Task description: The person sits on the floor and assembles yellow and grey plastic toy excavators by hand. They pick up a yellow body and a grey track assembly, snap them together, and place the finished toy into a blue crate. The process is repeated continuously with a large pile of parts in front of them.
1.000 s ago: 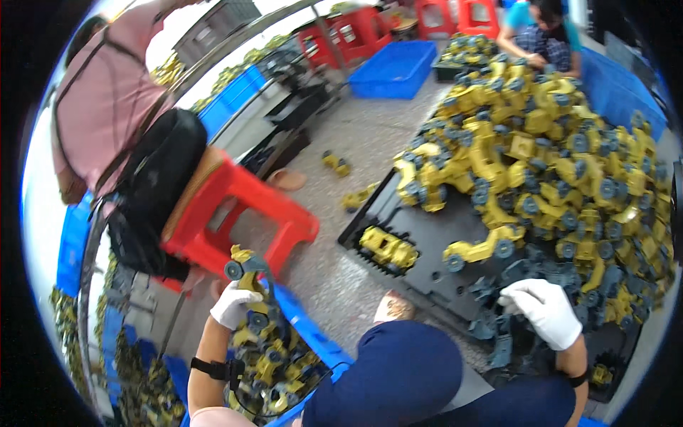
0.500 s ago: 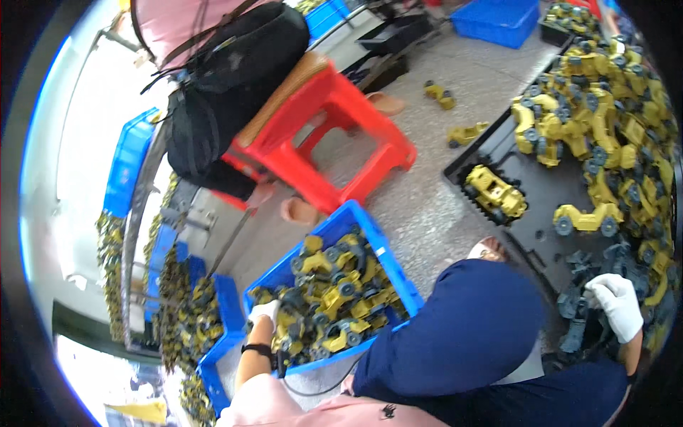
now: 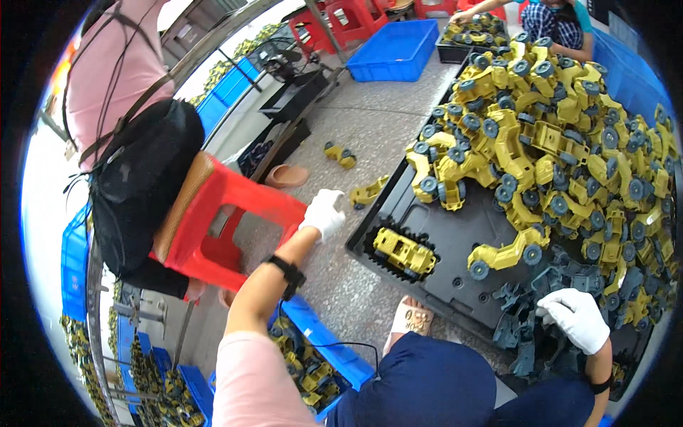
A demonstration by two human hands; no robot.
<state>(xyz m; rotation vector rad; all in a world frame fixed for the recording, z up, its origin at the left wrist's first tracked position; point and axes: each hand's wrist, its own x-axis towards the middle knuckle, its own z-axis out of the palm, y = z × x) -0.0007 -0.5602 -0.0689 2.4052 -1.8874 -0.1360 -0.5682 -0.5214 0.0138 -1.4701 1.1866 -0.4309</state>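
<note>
My left hand (image 3: 325,213), in a white glove, is raised over the floor beside the red stool; its fingers are apart and nothing shows in them. My right hand (image 3: 575,320), also gloved, is at a heap of dark grey plastic parts (image 3: 518,329), fingers bent and pinched together; what they hold, if anything, is hidden. Beyond it, a yellow toy truck body with grey wheels (image 3: 506,254) stands on the black tray (image 3: 455,263). A yellow toy chassis in black tracks (image 3: 404,252) lies near the tray's left corner. Many similar yellow toy vehicles (image 3: 548,142) are piled behind.
A blue crate (image 3: 324,334) of yellow toys stands below my left forearm. The red stool (image 3: 242,192) carries a seated person in pink. Two yellow toys (image 3: 340,155) lie on the floor. An empty blue bin (image 3: 395,50) and another person (image 3: 562,28) are at the back.
My left hand has left the toys in the blue crate and moved up and right toward the tray. My right hand stays at the grey parts. The view has swung right.
</note>
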